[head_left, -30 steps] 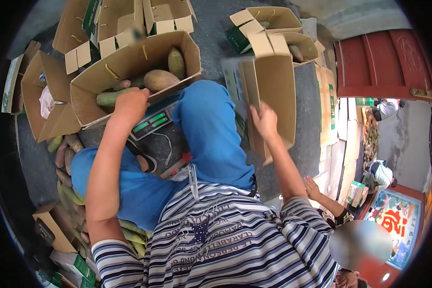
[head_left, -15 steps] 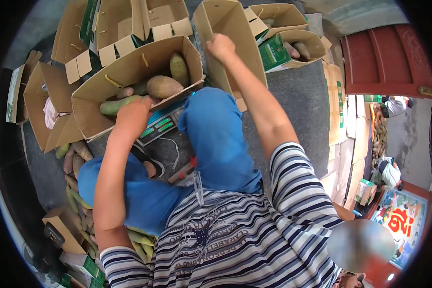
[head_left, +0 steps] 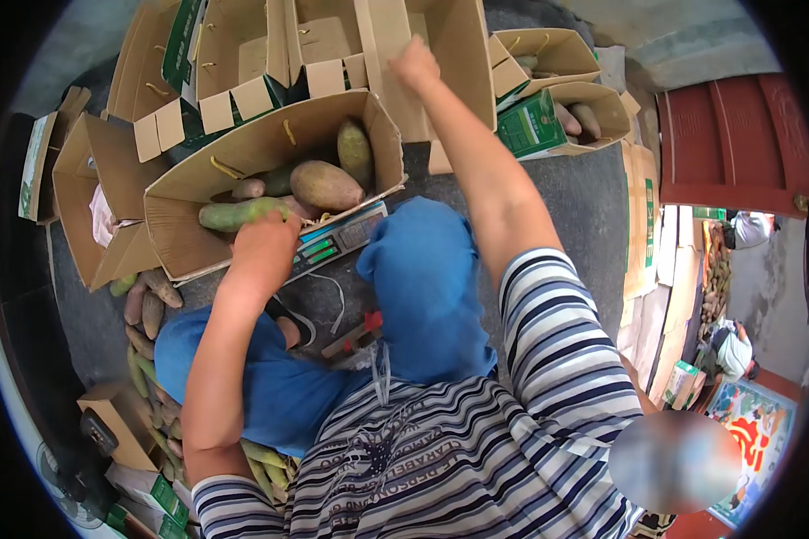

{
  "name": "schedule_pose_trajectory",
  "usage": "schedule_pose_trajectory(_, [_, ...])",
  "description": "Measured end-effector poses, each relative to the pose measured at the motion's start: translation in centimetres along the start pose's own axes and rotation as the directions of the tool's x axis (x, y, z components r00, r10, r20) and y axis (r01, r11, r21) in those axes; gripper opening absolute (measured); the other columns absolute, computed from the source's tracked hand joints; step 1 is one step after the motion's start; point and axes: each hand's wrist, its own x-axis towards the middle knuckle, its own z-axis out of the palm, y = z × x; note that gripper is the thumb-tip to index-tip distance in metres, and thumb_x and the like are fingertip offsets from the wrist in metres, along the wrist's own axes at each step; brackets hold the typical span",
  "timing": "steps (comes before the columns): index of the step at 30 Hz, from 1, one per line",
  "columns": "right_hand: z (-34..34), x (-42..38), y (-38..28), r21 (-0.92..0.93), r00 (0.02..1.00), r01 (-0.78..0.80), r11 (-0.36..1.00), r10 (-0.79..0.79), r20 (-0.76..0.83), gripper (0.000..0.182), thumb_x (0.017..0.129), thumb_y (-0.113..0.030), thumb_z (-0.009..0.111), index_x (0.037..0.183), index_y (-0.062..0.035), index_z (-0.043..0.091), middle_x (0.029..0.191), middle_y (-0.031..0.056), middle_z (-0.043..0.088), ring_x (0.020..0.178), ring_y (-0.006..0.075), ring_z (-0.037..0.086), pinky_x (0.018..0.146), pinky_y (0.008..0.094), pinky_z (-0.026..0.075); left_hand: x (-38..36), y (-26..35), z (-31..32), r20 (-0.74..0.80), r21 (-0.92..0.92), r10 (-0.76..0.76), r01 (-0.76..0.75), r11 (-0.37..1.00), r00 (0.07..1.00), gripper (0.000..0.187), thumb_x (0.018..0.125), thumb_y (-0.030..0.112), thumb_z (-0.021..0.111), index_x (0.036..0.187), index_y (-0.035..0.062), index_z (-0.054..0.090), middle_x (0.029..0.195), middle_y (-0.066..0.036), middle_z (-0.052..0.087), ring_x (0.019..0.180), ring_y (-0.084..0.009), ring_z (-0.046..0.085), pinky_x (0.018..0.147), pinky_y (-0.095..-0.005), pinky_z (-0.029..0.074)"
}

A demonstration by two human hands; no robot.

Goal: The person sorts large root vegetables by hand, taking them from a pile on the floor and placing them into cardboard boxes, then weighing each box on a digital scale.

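Observation:
My left hand (head_left: 267, 247) is curled over the near wall of a long open cardboard box (head_left: 184, 235), its fingertips partly blurred beside a green elongated vegetable (head_left: 227, 215). Inside that box lie a large brownish root vegetable (head_left: 326, 186), an upright greenish one (head_left: 355, 154) and smaller pieces. Farther away, my right hand (head_left: 415, 65) is closed on the side of a tall open carton (head_left: 463, 67). Under the filled box's near edge, a scale (head_left: 333, 244) with lit green displays is partly covered.
More open cartons (head_left: 234, 54) stand along the back. Two boxes with vegetables (head_left: 584, 121) are at the right. Loose root vegetables (head_left: 153, 310) lie by my left knee. A white cable (head_left: 337, 301) crosses the floor near my foot. Other people (head_left: 733, 350) are at far right.
The tall carton in my right hand has shifted away from me, off the filled box's right end. My left hand stays at the filled box's near wall. The view has shifted slightly.

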Motion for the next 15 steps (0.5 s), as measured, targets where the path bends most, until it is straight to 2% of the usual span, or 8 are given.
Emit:
schedule_pose_trajectory(1, [0.5,-0.9,0.2,0.005,0.998,0.009,1.0,-0.009,0.057,0.057,0.079,-0.034,0.063,0.121,0.0005,0.046,0.118,0.0239,0.057,0.109,0.0352,0.056,0.087,0.0424,0.048,0.0,0.0,0.1,-0.006,0.013,0.001,-0.001,1.0,1.0,0.02,0.079,0.016,0.065,0.092,0.0033,0.057,0.088,-0.018,0.059,0.083,-0.0354,0.06,0.071,-0.045,0.048])
schedule_pose_trajectory(3, [0.5,-2.9,0.8,-0.011,0.952,-0.166,0.986,0.163,0.258,0.065,0.076,-0.048,0.064,0.118,0.0008,0.052,0.114,0.0239,0.06,0.108,0.0354,0.057,0.087,0.0422,0.047,-0.2,0.1,0.3,-0.018,0.04,-0.009,0.01,0.999,1.0,0.019,0.079,0.016,0.064,0.092,0.0038,0.057,0.088,-0.017,0.059,0.083,-0.0346,0.06,0.071,-0.0441,0.048])
schedule_pose_trajectory(6, [-0.7,-3.3,1.8,-0.086,0.938,-0.166,0.982,0.185,0.295,0.067,0.076,-0.057,0.061,0.109,0.0002,0.06,0.108,0.0229,0.062,0.104,0.0348,0.06,0.087,0.0418,0.047,-0.4,0.3,0.1,-0.009,0.008,-0.021,0.021,1.0,1.0,0.018,0.08,0.016,0.063,0.093,0.0042,0.058,0.09,-0.017,0.058,0.086,-0.0335,0.06,0.073,-0.043,0.047])
schedule_pose_trajectory(9, [-0.7,-2.0,2.8,-0.09,0.939,-0.103,0.991,0.127,0.32,0.067,0.075,-0.062,0.057,0.103,-0.0011,0.064,0.103,0.0217,0.065,0.1,0.0355,0.061,0.085,0.0423,0.048,-0.3,0.4,-0.4,0.042,-0.016,-0.037,0.038,0.999,0.998,0.019,0.081,0.016,0.062,0.095,0.0047,0.058,0.092,-0.016,0.058,0.088,-0.0328,0.059,0.074,-0.0429,0.047])
schedule_pose_trajectory(12, [1.3,-0.8,5.8,0.144,0.973,-0.013,0.989,-0.02,0.229,0.06,0.078,-0.052,0.064,0.103,0.0026,0.063,0.099,0.0208,0.066,0.092,0.0288,0.065,0.079,0.0383,0.05,-0.3,0.5,-0.3,0.041,0.01,-0.04,0.039,0.999,0.998,0.019,0.081,0.016,0.061,0.097,0.0051,0.058,0.093,-0.016,0.058,0.09,-0.0322,0.059,0.075,-0.043,0.046])
schedule_pose_trajectory(15, [2.4,0.3,8.8,0.396,0.975,-0.063,0.916,-0.028,0.219,0.057,0.077,-0.051,0.064,0.105,0.0,0.065,0.097,0.0193,0.067,0.093,0.0298,0.064,0.079,0.0387,0.049,-0.5,0.5,-0.2,0.029,0.01,-0.04,0.04,0.999,0.999,0.018,0.082,0.016,0.061,0.097,0.0057,0.059,0.094,-0.015,0.058,0.09,-0.0319,0.059,0.075,-0.0424,0.046])
